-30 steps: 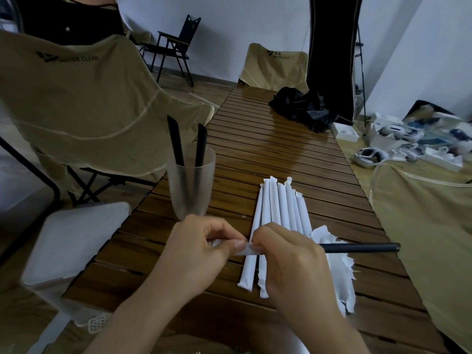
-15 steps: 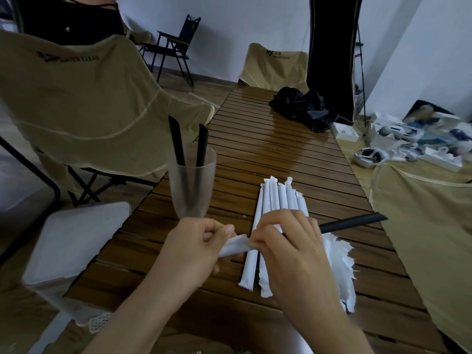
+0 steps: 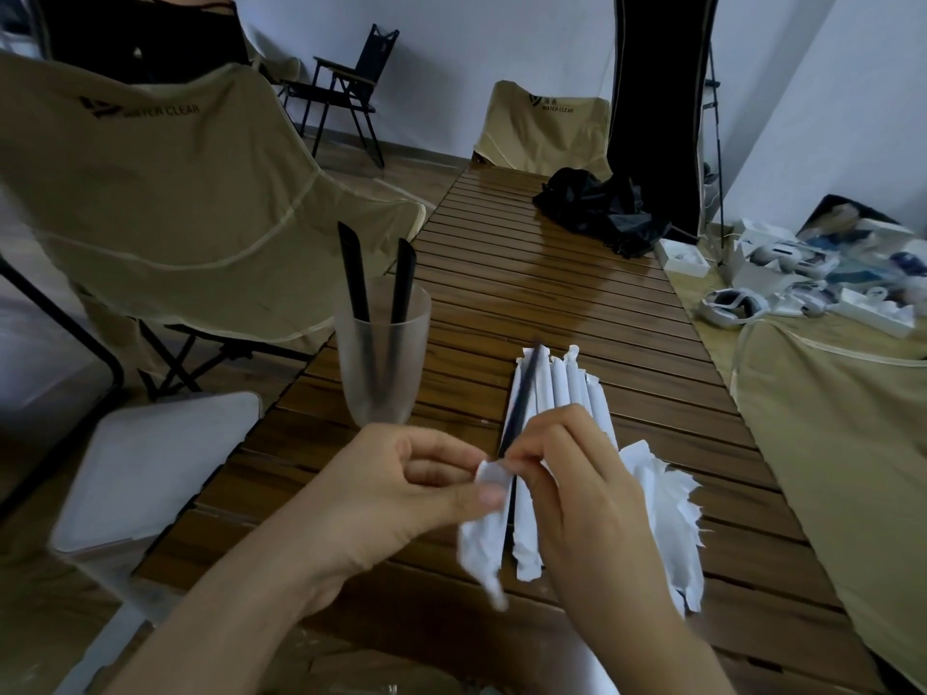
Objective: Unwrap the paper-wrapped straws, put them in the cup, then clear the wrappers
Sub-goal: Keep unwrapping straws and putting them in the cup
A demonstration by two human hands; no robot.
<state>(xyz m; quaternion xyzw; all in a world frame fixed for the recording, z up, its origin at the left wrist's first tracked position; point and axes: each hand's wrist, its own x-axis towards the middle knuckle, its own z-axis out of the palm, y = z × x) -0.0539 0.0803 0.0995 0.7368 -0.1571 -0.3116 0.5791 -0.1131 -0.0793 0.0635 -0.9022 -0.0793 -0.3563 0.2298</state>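
The table [image 3: 577, 303] was slatted brown wood with a slight sheen. The cup [image 3: 381, 363] looked like frosted, matt plastic. The straws' wrappers [image 3: 577, 388] were white paper, torn ones [image 3: 667, 519] ragged-edged. The chair [image 3: 165, 193] was tan cloth.

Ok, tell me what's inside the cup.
Two black straws stand inside the frosted cup, leaning apart, their tops above the rim. The frosted wall blurs their lower ends; nothing else shows inside.
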